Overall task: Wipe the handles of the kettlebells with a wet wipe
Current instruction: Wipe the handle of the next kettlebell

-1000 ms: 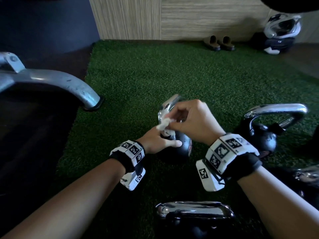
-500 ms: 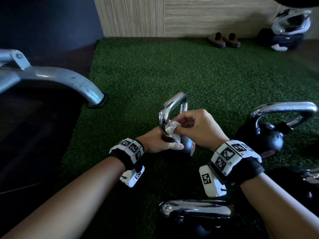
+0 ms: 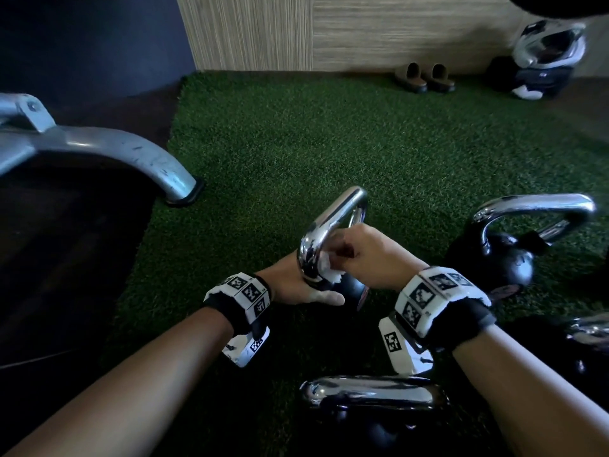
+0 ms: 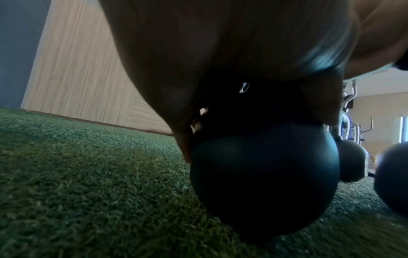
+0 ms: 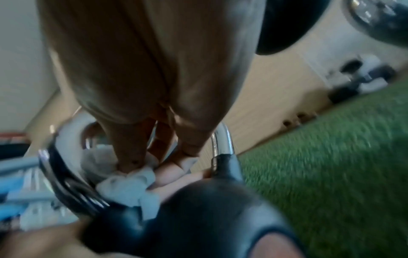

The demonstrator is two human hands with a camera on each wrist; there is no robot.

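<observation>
A small black kettlebell (image 3: 351, 285) with a chrome handle (image 3: 324, 225) stands on the green turf at centre. My left hand (image 3: 296, 285) grips its black ball (image 4: 262, 174) from the left, thumb lying across the front. My right hand (image 3: 365, 255) pinches a crumpled white wet wipe (image 3: 328, 268) and presses it against the inner lower left leg of the handle (image 5: 66, 183). In the right wrist view the wipe (image 5: 128, 188) is bunched under the fingertips (image 5: 128, 165).
Other chrome-handled kettlebells stand at the right (image 3: 507, 255), the near centre (image 3: 372, 400) and the right edge (image 3: 590, 334). A grey metal machine leg (image 3: 131, 156) rests at the turf's left edge. Slippers (image 3: 425, 77) and a helmet (image 3: 547, 47) lie by the far wall.
My right hand has slid the wipe down from the handle's upper part to its lower left leg. The left hand keeps hold of the ball.
</observation>
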